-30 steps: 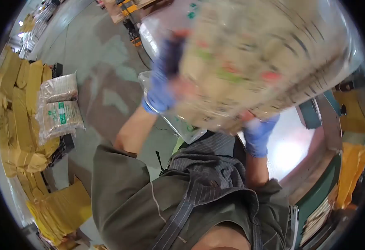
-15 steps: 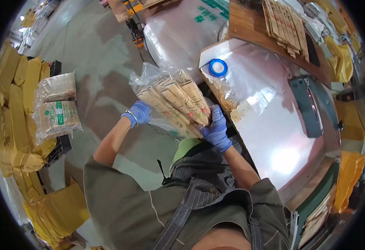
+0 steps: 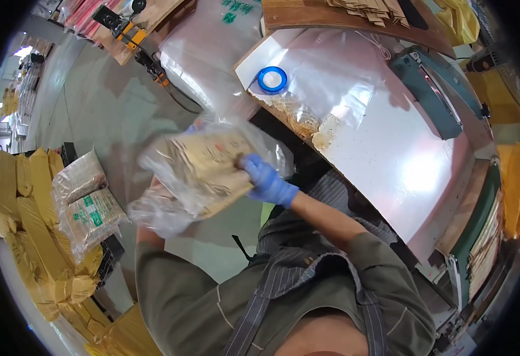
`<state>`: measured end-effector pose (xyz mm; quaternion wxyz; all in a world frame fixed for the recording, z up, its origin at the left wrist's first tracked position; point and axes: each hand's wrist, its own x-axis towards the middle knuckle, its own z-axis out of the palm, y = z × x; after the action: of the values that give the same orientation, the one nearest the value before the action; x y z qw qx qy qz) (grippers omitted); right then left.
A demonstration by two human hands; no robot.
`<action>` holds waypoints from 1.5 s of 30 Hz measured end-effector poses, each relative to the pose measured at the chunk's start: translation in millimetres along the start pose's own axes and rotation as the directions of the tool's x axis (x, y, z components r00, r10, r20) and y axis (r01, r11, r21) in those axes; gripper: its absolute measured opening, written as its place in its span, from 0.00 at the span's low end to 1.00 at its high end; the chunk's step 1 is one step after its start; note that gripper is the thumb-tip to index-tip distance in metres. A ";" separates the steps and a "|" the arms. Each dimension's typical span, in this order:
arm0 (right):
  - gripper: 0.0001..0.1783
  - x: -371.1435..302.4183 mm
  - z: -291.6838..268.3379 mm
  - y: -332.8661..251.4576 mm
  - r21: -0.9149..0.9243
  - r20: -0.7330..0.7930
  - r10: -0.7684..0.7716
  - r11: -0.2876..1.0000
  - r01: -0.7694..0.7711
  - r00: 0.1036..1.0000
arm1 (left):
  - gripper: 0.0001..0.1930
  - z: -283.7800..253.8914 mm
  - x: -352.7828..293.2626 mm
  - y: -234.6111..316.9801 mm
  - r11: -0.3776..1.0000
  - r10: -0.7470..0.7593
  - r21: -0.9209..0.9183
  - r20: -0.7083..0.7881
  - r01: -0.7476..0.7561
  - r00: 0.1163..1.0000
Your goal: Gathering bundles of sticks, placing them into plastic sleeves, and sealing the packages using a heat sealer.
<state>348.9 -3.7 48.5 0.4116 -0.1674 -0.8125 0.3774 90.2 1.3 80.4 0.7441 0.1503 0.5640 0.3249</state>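
Observation:
In front of me, held up off the floor, is a clear plastic bag of tan paper packets (image 3: 212,163), tilted and somewhat blurred. My right hand (image 3: 266,180), in a blue glove, is closed on the bag's right side with its fingers pressed against the packets. Behind the bag is my left hand (image 3: 194,126), also gloved in blue. Only a bit of it shows past the bag's far edge, and the bag rests against it. Loose clear plastic hangs from the bag's near left end.
A white worktable (image 3: 384,172) stands to my right, with a blue tape roll (image 3: 272,79), clear plastic sheets and a grey-green bag sealer (image 3: 427,89). On my left, filled plastic bags (image 3: 91,216) lie by yellow-wrapped bundles (image 3: 37,237). A wooden board (image 3: 355,18) carries more paper packets.
The bag has turned and shifted left, its loose plastic end swinging from the far side toward me. My left hand has gone behind it; my right hand has moved left with it.

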 end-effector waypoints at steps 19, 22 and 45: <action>0.34 11.9 -21.7 17.6 -0.062 -0.128 0.121 0.990 -0.130 0.984 | 0.21 -100.3 36.6 -47.1 0.507 0.686 0.693 0.035 -0.512 0.727; 0.32 -11.2 -62.6 25.9 -0.110 0.282 0.349 0.937 -0.332 0.894 | 0.16 -47.5 19.1 -8.3 0.855 0.517 0.138 -0.149 -0.500 0.843; 0.44 5.1 -16.8 33.3 -0.639 0.367 0.803 0.585 -0.500 0.469 | 0.06 -3.1 25.0 -24.9 0.772 0.495 -0.222 -0.377 -0.596 0.783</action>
<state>357.9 29.2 32.6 -0.1163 -0.4276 -0.8279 0.3439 98.9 -1.3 46.2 0.5366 0.1323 0.5374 0.6370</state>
